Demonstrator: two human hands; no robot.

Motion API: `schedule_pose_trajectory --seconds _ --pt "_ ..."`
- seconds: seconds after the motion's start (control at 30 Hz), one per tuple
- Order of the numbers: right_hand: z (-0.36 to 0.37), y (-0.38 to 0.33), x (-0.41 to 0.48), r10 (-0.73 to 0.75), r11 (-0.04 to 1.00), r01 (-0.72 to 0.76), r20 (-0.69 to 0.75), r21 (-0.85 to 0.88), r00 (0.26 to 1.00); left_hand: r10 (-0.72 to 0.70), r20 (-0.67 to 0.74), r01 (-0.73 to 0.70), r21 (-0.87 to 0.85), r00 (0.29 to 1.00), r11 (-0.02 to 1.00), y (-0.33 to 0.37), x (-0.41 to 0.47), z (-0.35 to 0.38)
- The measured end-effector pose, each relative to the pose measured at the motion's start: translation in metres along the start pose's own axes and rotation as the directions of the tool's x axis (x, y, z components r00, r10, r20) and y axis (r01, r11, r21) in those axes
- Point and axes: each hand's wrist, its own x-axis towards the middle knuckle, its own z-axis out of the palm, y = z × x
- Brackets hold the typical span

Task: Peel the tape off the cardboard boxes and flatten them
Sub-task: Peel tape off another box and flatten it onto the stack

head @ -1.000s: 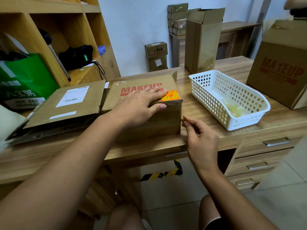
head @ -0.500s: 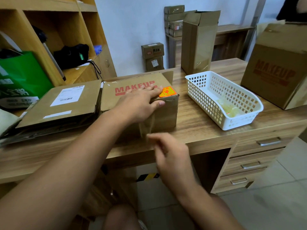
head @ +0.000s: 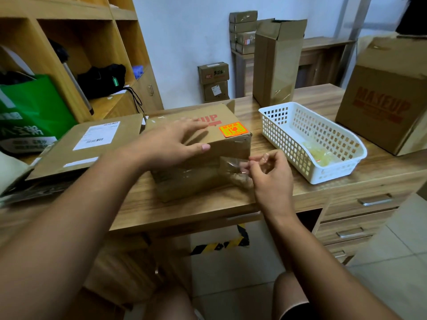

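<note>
1. My left hand (head: 171,144) lies open, fingers straight, on top of the MAKEUP cardboard box (head: 180,184) at frame centre.
2. My right hand (head: 272,179) pinches clear tape (head: 231,163) at the box's front right corner.

Wooden desk (head: 184,211); 3 drawers (head: 360,202) with metal handles at its right end. White plastic lattice basket (head: 337,179) on desk, right of centre. Wooden shelf unit (head: 69,12), left: green printed bag (head: 34,105); black bag (head: 101,80) in next compartment. Yellow-and-black striped strip (head: 221,244) on tiled floor (head: 381,285) under desk. Wooden side table (head: 323,42) by far wall.
</note>
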Motion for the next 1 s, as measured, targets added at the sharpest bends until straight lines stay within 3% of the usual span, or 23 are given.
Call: schedule_pose_trajectory --seconds 0.17,0.37,0.63,0.9,1.0 --pt "-0.009 0.0 0.009 0.024 1.0 -0.024 0.013 -0.002 1.0 -0.023 0.023 0.025 -0.09 0.999 0.996 -0.032 -0.023 -0.001" --pt "-0.003 0.001 0.006 0.078 0.993 -0.095 0.207 0.071 0.975 -0.047 -0.128 0.021 -0.195 0.991 0.981 -0.028 -0.021 0.027" --pt "0.017 -0.006 -0.004 -0.004 0.973 0.058 0.234 -0.224 0.972 -0.175 -0.216 0.147 -0.139 0.961 0.979 -0.002 -0.017 0.044" --pt "0.032 -0.016 -0.029 -0.086 0.964 0.151 0.279 -0.22 0.957 -0.255 -0.248 0.229 -0.13 0.934 0.965 0.012 -0.014 0.05" --pt "0.036 -0.025 -0.058 -0.151 0.951 0.239 0.38 -0.196 0.913 -0.273 -0.257 0.248 -0.129 0.927 0.96 0.016 -0.011 0.052"
